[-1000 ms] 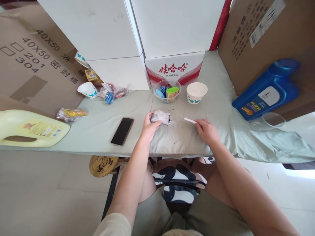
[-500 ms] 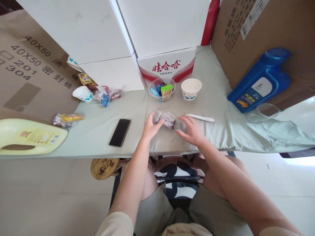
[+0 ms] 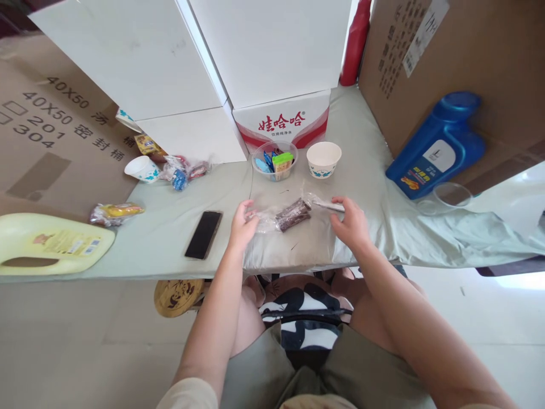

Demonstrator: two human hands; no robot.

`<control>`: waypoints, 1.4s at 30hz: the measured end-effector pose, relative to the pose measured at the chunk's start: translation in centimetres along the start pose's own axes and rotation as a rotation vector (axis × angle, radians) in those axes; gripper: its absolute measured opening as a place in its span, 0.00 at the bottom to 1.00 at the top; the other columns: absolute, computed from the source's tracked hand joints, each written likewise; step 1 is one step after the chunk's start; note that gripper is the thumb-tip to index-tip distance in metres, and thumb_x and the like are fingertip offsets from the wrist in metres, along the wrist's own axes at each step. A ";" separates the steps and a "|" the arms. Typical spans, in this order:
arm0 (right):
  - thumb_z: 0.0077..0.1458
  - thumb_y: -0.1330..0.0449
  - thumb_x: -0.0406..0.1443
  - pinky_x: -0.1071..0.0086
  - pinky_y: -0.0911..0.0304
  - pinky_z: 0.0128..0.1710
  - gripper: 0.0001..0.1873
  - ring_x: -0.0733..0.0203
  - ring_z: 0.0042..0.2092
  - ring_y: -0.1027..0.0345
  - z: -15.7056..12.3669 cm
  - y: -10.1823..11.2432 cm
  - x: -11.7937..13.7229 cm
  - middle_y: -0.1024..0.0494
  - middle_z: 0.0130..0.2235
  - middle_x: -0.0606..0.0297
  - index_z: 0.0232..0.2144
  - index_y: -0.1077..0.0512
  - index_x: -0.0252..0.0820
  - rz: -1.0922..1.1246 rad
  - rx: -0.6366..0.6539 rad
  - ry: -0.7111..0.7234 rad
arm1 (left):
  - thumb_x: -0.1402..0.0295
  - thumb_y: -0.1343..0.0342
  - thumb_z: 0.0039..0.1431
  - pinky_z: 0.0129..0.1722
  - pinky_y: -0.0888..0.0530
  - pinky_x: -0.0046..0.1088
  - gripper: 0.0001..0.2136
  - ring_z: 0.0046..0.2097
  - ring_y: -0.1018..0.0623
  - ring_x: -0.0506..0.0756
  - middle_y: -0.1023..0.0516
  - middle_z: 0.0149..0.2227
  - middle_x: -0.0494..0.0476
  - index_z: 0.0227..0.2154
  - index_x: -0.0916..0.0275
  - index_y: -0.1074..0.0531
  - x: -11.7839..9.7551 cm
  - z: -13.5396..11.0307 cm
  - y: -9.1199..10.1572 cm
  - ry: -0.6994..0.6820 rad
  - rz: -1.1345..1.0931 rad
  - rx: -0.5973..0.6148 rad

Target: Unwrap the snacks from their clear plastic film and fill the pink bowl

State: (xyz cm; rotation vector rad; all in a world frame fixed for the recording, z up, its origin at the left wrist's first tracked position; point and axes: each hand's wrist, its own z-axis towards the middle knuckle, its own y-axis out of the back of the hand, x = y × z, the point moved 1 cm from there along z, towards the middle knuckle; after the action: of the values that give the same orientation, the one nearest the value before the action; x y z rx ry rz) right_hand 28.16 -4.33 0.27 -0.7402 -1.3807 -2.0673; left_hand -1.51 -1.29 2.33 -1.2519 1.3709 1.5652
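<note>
A clear plastic bag (image 3: 293, 214) with dark brown bars inside lies stretched flat on the pale green cloth of the table (image 3: 374, 187). My left hand (image 3: 240, 227) pinches the bag's left end. My right hand (image 3: 352, 224) has its fingertips closed on the bag's right end, just beside a white pen (image 3: 330, 206) that lies on the cloth. A black phone (image 3: 203, 234) rests to the left of my left hand.
Behind the bag stand a clear bowl of sachets (image 3: 275, 162) and a paper bowl (image 3: 323, 159). A blue jug (image 3: 434, 147) and a clear plastic bowl (image 3: 445, 196) are on the right. A yellow jug (image 3: 51, 244), wrapped snacks (image 3: 114, 212) and a paper cup (image 3: 142, 168) are on the left. Boxes wall the back.
My right hand let go of the pen and came over to the bag. The crumpled bag is now pulled out flat between both hands, showing the dark bars.
</note>
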 end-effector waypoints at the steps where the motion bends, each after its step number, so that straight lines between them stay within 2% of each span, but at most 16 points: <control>1: 0.49 0.45 0.34 0.51 0.34 0.55 0.23 0.45 0.55 0.28 -0.1 -0.1 0.2 0.21 0.53 0.50 0.50 0.29 0.43 0.026 0.021 0.052 | 0.74 0.36 0.46 0.55 0.27 0.39 0.20 0.54 0.22 0.60 0.26 0.55 0.62 0.45 0.58 0.24 -0.1 -0.2 -0.1 -0.043 0.068 0.071; 5: 0.51 0.43 0.37 0.53 0.35 0.55 0.29 0.46 0.52 0.27 -0.5 -1.3 1.7 0.20 0.48 0.53 0.57 0.33 0.39 0.076 0.152 0.169 | 0.73 0.34 0.46 0.64 0.33 0.46 0.06 0.57 0.24 0.62 0.25 0.54 0.63 0.30 0.59 0.21 -0.5 -1.2 -0.4 -0.191 0.297 0.275; 8: 0.51 0.45 0.35 0.59 0.32 0.45 0.29 0.53 0.39 0.26 -0.6 -1.5 2.6 0.21 0.38 0.60 0.57 0.31 0.42 0.059 0.226 0.154 | 0.74 0.38 0.49 0.58 0.29 0.43 0.04 0.48 0.21 0.59 0.20 0.45 0.59 0.28 0.59 0.22 -0.9 -2.0 0.0 -0.252 0.282 0.248; 11: 0.49 0.45 0.32 0.66 0.34 0.37 0.29 0.61 0.30 0.30 -1.0 -0.9 3.1 0.20 0.40 0.63 0.55 0.28 0.45 0.092 0.342 0.159 | 0.74 0.39 0.50 0.51 0.25 0.38 0.05 0.38 0.21 0.56 0.20 0.33 0.54 0.30 0.58 0.22 -1.5 -3.1 1.0 -0.287 0.220 0.195; 14: 0.57 0.47 0.35 0.67 0.36 0.34 0.22 0.61 0.27 0.30 -1.7 -0.2 3.2 0.17 0.34 0.67 0.52 0.25 0.48 0.091 0.536 0.115 | 0.74 0.38 0.49 0.45 0.25 0.33 0.05 0.35 0.22 0.54 0.20 0.31 0.53 0.30 0.58 0.23 -2.2 -4.3 2.1 -0.304 0.188 0.230; 17: 0.63 0.49 0.41 0.67 0.38 0.32 0.18 0.57 0.29 0.27 -2.3 0.0 3.1 0.19 0.27 0.67 0.47 0.22 0.50 -0.050 0.579 0.053 | 0.71 0.37 0.49 0.36 0.24 0.30 0.10 0.30 0.22 0.51 0.18 0.33 0.55 0.37 0.59 0.23 -2.4 -5.4 2.6 -0.149 0.127 0.531; 20: 0.62 0.46 0.40 0.65 0.36 0.35 0.15 0.53 0.37 0.25 -2.3 -0.4 3.3 0.17 0.36 0.62 0.43 0.20 0.50 -0.193 0.433 0.130 | 0.67 0.36 0.51 0.30 0.24 0.29 0.14 0.25 0.23 0.51 0.17 0.34 0.57 0.42 0.60 0.24 -2.0 -5.8 2.6 0.078 0.111 0.858; 21: 0.62 0.46 0.38 0.63 0.34 0.38 0.16 0.52 0.40 0.25 -2.2 -0.6 3.5 0.17 0.40 0.59 0.43 0.20 0.49 -0.199 0.391 0.186 | 0.65 0.37 0.52 0.30 0.24 0.30 0.13 0.25 0.23 0.51 0.17 0.32 0.56 0.41 0.60 0.24 -1.8 -5.6 2.4 0.097 0.116 0.845; 23: 0.61 0.47 0.35 0.59 0.33 0.48 0.17 0.50 0.47 0.26 -1.9 -1.2 3.9 0.19 0.46 0.56 0.45 0.20 0.46 -0.183 0.352 0.297 | 0.64 0.38 0.53 0.32 0.24 0.31 0.12 0.27 0.23 0.52 0.19 0.31 0.55 0.41 0.60 0.24 -1.6 -4.7 2.0 0.001 0.142 0.624; 25: 0.60 0.46 0.34 0.54 0.37 0.56 0.18 0.46 0.54 0.29 -1.7 -2.0 4.3 0.20 0.52 0.55 0.48 0.21 0.44 -0.189 0.357 0.366 | 0.65 0.36 0.51 0.46 0.23 0.36 0.14 0.39 0.21 0.56 0.19 0.37 0.57 0.42 0.60 0.23 -1.5 -3.4 1.5 -0.201 0.213 0.344; 26: 0.58 0.45 0.33 0.50 0.40 0.60 0.20 0.43 0.58 0.32 -1.6 -2.4 4.5 0.21 0.55 0.55 0.50 0.22 0.43 -0.206 0.365 0.382 | 0.66 0.33 0.48 0.55 0.26 0.39 0.18 0.48 0.21 0.59 0.20 0.44 0.59 0.43 0.59 0.23 -1.3 -2.8 1.1 -0.280 0.270 0.283; 29: 0.54 0.41 0.33 0.40 0.56 0.69 0.28 0.39 0.66 0.40 -1.5 -3.4 4.8 0.26 0.62 0.54 0.58 0.27 0.42 -0.260 0.407 0.378 | 0.67 0.28 0.40 0.64 0.34 0.43 0.24 0.59 0.26 0.65 0.23 0.53 0.61 0.44 0.58 0.22 -0.7 -1.3 -0.3 -0.304 0.411 0.364; 32: 0.53 0.40 0.33 0.38 0.61 0.70 0.31 0.41 0.65 0.37 -1.6 -3.7 4.9 0.26 0.63 0.54 0.61 0.31 0.43 -0.267 0.452 0.330 | 0.65 0.36 0.52 0.55 0.27 0.41 0.10 0.49 0.21 0.62 0.19 0.43 0.58 0.39 0.59 0.22 -0.3 -0.8 -1.4 -0.202 0.452 0.477; 34: 0.53 0.41 0.34 0.37 0.61 0.70 0.31 0.43 0.64 0.35 -1.6 -3.7 4.8 0.26 0.62 0.55 0.61 0.32 0.45 -0.256 0.454 0.303 | 0.61 0.42 0.58 0.42 0.25 0.33 0.08 0.42 0.20 0.58 0.18 0.39 0.56 0.35 0.59 0.26 -0.3 -0.9 -1.8 -0.064 0.306 0.496; 37: 0.52 0.40 0.34 0.34 0.61 0.69 0.33 0.42 0.63 0.33 -1.6 -3.6 4.7 0.26 0.62 0.56 0.62 0.33 0.46 -0.248 0.453 0.249 | 0.56 0.40 0.54 0.25 0.34 0.21 0.13 0.37 0.19 0.53 0.17 0.43 0.57 0.32 0.60 0.31 -0.5 -1.5 -2.2 0.204 -0.129 0.516; 42: 0.51 0.40 0.35 0.33 0.59 0.67 0.33 0.40 0.63 0.34 -1.5 -3.9 4.5 0.25 0.61 0.55 0.61 0.33 0.47 -0.218 0.442 0.270 | 0.58 0.35 0.47 0.18 0.50 0.18 0.15 0.27 0.23 0.47 0.17 0.39 0.58 0.29 0.62 0.33 -0.9 -1.7 -2.8 0.365 -0.464 0.529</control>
State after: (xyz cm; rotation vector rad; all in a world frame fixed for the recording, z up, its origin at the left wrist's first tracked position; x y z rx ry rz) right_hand 22.06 -5.08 0.38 -0.1265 -1.7294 -1.8289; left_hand 1.76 -2.29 2.41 -1.4159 1.4495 0.6218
